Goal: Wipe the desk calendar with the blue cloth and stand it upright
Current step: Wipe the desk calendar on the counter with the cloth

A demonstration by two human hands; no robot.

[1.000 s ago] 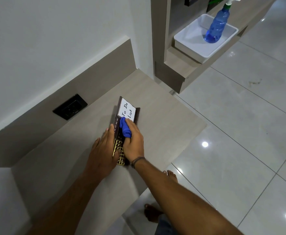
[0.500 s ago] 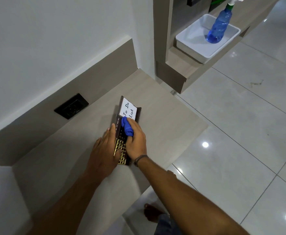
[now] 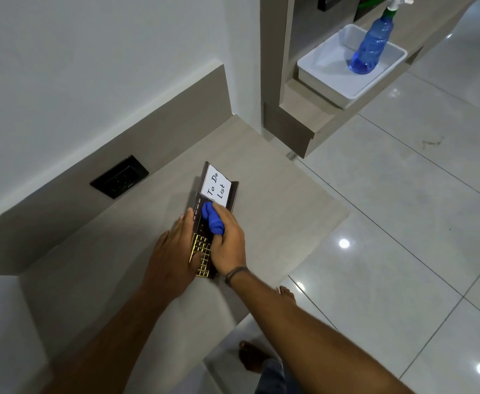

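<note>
From the head camera I see the desk calendar (image 3: 204,223) lying flat on the beige ledge (image 3: 275,206), just below the middle of the view, its long axis running from about 6 o'clock to 12 o'clock. A white card reading "To Do List" (image 3: 216,186) sits at its far end, at 12 o'clock from my hands. My right hand (image 3: 229,243) is closed around the blue cloth (image 3: 212,218), which is bunched into a wad and pressed onto the dark strip of month names in the middle of the calendar. My left hand (image 3: 173,251) lies flat and spread, fingers together, along the calendar's 9 o'clock edge, touching it and pinning it to the ledge rather than gripping it. I judge the wiping to be in progress: the cloth is on the surface near the card, and the gold grid at the 6 o'clock end shows bare beside my right palm. I cannot tell from this view which parts are already clean. The standing-up step is not yet done, since the calendar lies flat. A black wall socket (image 3: 119,176) sits at 10 o'clock from the calendar, well apart from it. At 1 o'clock, far off on a lower shelf, a blue spray bottle (image 3: 371,46) stands in a white tray (image 3: 318,72), untouched by either hand.
</note>
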